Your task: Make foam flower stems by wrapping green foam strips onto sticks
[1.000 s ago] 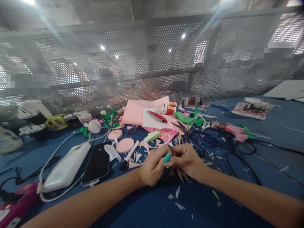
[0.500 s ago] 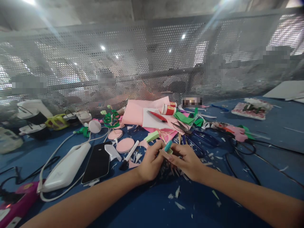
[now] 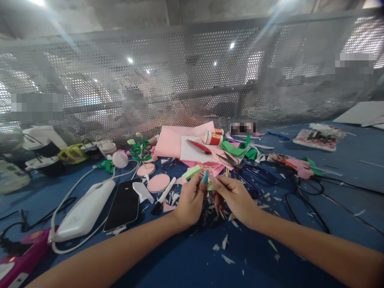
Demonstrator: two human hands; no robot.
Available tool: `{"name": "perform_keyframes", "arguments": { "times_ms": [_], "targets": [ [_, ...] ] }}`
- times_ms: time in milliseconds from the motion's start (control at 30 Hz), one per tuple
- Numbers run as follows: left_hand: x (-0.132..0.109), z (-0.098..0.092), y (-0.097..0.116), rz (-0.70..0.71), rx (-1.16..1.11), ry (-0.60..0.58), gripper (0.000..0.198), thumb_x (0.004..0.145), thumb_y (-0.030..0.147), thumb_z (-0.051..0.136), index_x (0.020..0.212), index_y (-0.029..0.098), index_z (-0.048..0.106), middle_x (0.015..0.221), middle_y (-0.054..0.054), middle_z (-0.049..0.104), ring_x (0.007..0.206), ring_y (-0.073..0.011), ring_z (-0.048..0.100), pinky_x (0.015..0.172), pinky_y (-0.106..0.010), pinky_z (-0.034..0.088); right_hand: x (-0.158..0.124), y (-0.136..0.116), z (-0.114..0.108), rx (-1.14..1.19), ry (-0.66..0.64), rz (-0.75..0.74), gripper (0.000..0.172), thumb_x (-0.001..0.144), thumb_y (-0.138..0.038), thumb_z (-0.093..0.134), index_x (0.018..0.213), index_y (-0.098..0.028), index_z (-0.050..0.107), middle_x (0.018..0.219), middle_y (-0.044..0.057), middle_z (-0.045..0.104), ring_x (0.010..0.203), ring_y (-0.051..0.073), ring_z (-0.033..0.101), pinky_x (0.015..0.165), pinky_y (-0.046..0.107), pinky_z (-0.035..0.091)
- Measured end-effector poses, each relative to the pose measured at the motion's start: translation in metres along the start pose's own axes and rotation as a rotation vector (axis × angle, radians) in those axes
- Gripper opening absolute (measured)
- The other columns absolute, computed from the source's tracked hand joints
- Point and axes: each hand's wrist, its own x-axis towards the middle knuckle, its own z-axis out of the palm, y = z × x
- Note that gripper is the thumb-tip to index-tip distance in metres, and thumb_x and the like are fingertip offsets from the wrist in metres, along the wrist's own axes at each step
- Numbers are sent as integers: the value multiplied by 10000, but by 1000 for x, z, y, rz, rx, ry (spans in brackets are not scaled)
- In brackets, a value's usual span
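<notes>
My left hand (image 3: 192,198) and my right hand (image 3: 238,198) meet in the middle, both with fingers closed. Pinched between their fingertips is a small pale green paper piece (image 3: 211,185). A teal tip, which looks like a long painted nail, rises at my left thumb. My right thumb presses against the paper from the other side. Just beyond my left hand lies a light green block of paper strips (image 3: 192,172). Scissors (image 3: 230,160) with dark blue handles lie open behind my right hand. White paper scraps (image 3: 225,242) are scattered beneath the hands.
To the left lie a black phone (image 3: 123,206), a white power bank (image 3: 85,210), a magenta power strip (image 3: 27,250) and pink discs (image 3: 158,183). Pink paper (image 3: 171,142), a red cutter (image 3: 198,146) and red-white bottles (image 3: 213,138) are behind. Black cables (image 3: 309,212) run right.
My left thumb with the teal tip has shifted slightly left and become more upright. The fingers have rolled, and more of the pale green paper shows between them.
</notes>
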Motion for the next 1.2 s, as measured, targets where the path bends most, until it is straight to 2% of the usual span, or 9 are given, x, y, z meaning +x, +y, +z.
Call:
{"name": "perform_keyframes", "arguments": {
  "times_ms": [267, 600, 833, 1033, 1200],
  "targets": [
    [1, -2, -1, -10, 39, 34, 307, 902, 393, 370, 680, 186, 419, 557, 52, 387, 502, -96, 341, 535, -234, 311, 0, 0, 3, 141, 10, 49, 400, 785, -549, 535, 664, -168, 512, 457, -52, 498, 339, 70, 464, 326, 176, 382],
    [-1, -1, -2, 28, 56, 57, 301, 914, 375, 346, 688, 185, 399, 601, 42, 406, 525, -92, 343, 534, -228, 311, 0, 0, 3, 138, -46, 75, 447, 796, -559, 510, 585, -164, 497, 383, -49, 492, 275, 69, 460, 279, 160, 343],
    [0, -1, -1, 9, 37, 56, 306, 907, 392, 353, 686, 186, 406, 585, 43, 401, 521, -97, 351, 530, -231, 315, 0, 0, 2, 115, -12, 72, 468, 795, -570, 501, 559, -167, 482, 365, -55, 467, 266, 54, 430, 274, 143, 323],
    [2, -1, -2, 14, -78, -38, 303, 899, 404, 374, 713, 177, 448, 613, 38, 417, 547, -95, 366, 563, -229, 343, 0, -1, 3, 196, -118, 87, 467, 777, -588, 511, 579, -166, 484, 381, -51, 490, 274, 59, 454, 272, 142, 327],
    [-1, -1, -6, 137, -105, -69, 300, 905, 408, 357, 761, 175, 481, 704, 13, 456, 648, -109, 412, 629, -232, 367, -1, 2, 4, 234, -193, 99, 451, 762, -585, 535, 599, -166, 492, 388, -52, 508, 257, 55, 439, 256, 144, 326]
  ]
}}
